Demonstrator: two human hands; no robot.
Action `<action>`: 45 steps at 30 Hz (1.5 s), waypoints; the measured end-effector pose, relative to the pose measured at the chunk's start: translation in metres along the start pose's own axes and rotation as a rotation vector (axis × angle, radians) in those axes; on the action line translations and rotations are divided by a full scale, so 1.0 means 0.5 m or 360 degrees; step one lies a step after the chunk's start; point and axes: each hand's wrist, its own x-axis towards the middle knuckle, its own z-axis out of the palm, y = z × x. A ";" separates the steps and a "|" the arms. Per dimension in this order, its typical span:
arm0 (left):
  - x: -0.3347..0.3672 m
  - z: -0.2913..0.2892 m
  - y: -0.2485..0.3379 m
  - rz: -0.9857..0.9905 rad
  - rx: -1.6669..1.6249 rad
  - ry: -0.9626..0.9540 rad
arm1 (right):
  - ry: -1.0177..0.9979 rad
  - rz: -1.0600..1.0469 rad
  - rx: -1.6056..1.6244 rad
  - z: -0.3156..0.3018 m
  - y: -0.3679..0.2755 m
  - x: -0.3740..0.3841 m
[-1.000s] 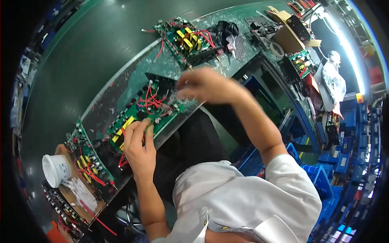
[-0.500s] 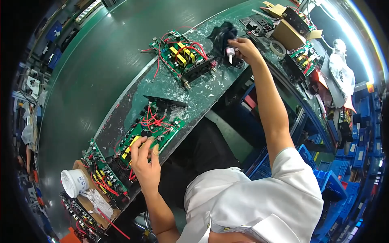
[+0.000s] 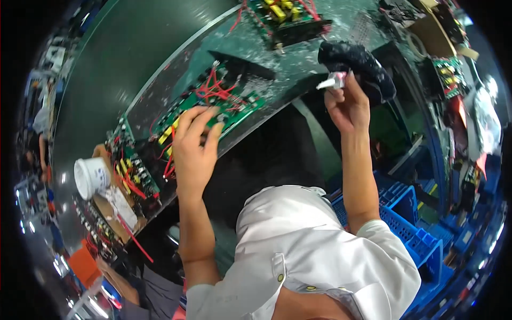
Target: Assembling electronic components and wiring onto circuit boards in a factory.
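My right hand (image 3: pixel 349 106) is closed on a tube (image 3: pixel 335 81) with a white nozzle. The nozzle points left, and a crumpled black wrapping (image 3: pixel 360 66), perhaps a plastic bag, hangs around its back end. Both are held off the bench's front edge. With fingers bent and thumb apart, my left hand (image 3: pixel 194 144) lies over a green circuit board (image 3: pixel 234 114) that carries tangled red wires and yellow parts. The fingertips reach its components; whether they press on them I cannot tell. A black panel (image 3: pixel 242 65) stands at the board's far side.
Another wired board with a black panel (image 3: pixel 301 34) sits farther back. At left are more boards (image 3: pixel 133 173), a white tub (image 3: pixel 92 177) and a cardboard box. Blue crates (image 3: pixel 397 226) stand low at right. Another person's arm (image 3: pixel 120 282) shows at lower left.
My right hand has brought the tube and black wrapping nearer to me, and the nozzle has turned from downward to leftward. The whole view has shifted. My left hand stays at the board.
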 end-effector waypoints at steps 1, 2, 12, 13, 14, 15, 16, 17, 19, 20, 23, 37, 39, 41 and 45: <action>0.002 0.003 -0.001 0.0064 0.0046 -0.0012 | 0.0139 -0.0094 -0.0161 0.004 0.026 -0.007; 0.004 0.005 -0.005 0.0130 0.0088 -0.0024 | 0.0273 -0.0191 -0.0327 0.007 0.058 -0.011; 0.011 0.022 -0.032 0.0113 0.0338 0.0196 | 0.0098 -0.0366 -0.1670 -0.001 0.213 -0.019; 0.011 0.023 -0.032 0.0108 0.0352 0.0206 | 0.0096 -0.0363 -0.1678 -0.005 0.215 -0.018; 0.012 0.023 -0.032 0.0103 0.0366 0.0216 | 0.0011 -0.0487 -0.1621 -0.006 0.220 -0.016; 0.012 0.024 -0.031 0.0098 0.0360 0.0218 | -0.0074 -0.0610 -0.1560 -0.002 0.222 -0.016; 0.013 0.024 -0.031 0.0091 0.0360 0.0212 | -0.0076 -0.0606 -0.1568 0.003 0.223 -0.016; 0.012 0.025 -0.031 0.0085 0.0361 0.0205 | -0.0049 -0.0575 -0.1553 0.008 0.222 -0.018; 0.012 0.025 -0.033 0.0103 0.0361 0.0219 | -0.0025 -0.0544 -0.1541 0.009 0.226 -0.022; 0.011 0.025 -0.034 0.0125 0.0365 0.0230 | -0.0042 -0.0612 -0.1633 0.004 0.230 -0.023; 0.012 0.025 -0.035 0.0139 0.0356 0.0224 | -0.0063 -0.0719 -0.1771 0.006 0.234 -0.030; 0.010 0.025 -0.037 0.0128 0.0365 0.0219 | -0.0007 -0.0775 -0.1803 -0.014 0.247 -0.030; 0.010 0.025 -0.036 0.0124 0.0364 0.0211 | -0.0062 -0.0890 -0.1975 -0.015 0.242 -0.031; 0.010 0.025 -0.036 0.0130 0.0371 0.0215 | -0.0043 -0.0871 -0.1974 -0.016 0.244 -0.033; 0.009 0.026 -0.039 0.0162 0.0374 0.0228 | -0.0014 -0.0869 -0.1940 -0.021 0.247 -0.037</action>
